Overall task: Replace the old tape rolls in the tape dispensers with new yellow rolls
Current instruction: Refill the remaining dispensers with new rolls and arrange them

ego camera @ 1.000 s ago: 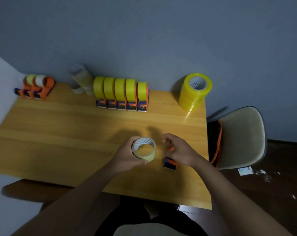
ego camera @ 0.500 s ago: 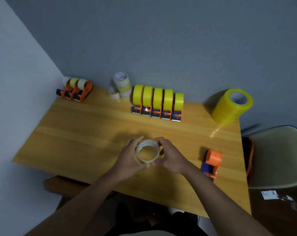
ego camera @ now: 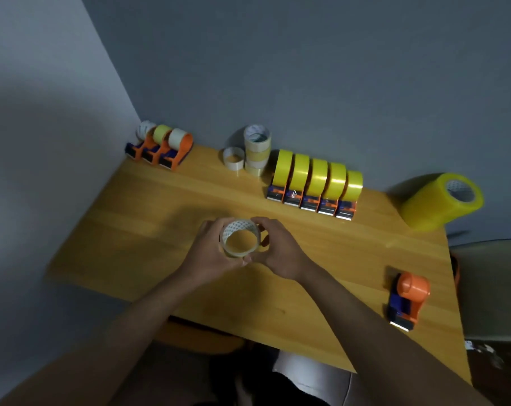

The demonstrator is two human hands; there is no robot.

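A: What are the hands doing, nearest to us?

B: The left hand (ego camera: 207,253) and right hand (ego camera: 280,250) are both curling around an old pale roll (ego camera: 240,238), holding it just above the surface (ego camera: 148,224) at the centre.

A: And the dispenser it belongs to?

B: An empty orange dispenser (ego camera: 406,297) is lying at about four o'clock, well apart from the hands, near the right edge.

A: What is sitting farther back?

B: At one o'clock, five dispensers with yellow rolls (ego camera: 315,183) are standing in a row. At two o'clock, a stack of new yellow rolls (ego camera: 438,200) is leaning. At twelve o'clock, spent pale rolls (ego camera: 254,153) are piling up. At eleven o'clock, three dispensers with old rolls (ego camera: 160,145) are waiting in the corner.

A: What could be going wrong from here?

B: I judge the empty dispenser might get knocked off, being so close to the edge. The leaning yellow stack could topple if bumped.

A: And the room?

B: The surface is wooden, sitting against grey walls (ego camera: 307,68), with a pale chair (ego camera: 494,288) standing at three o'clock.
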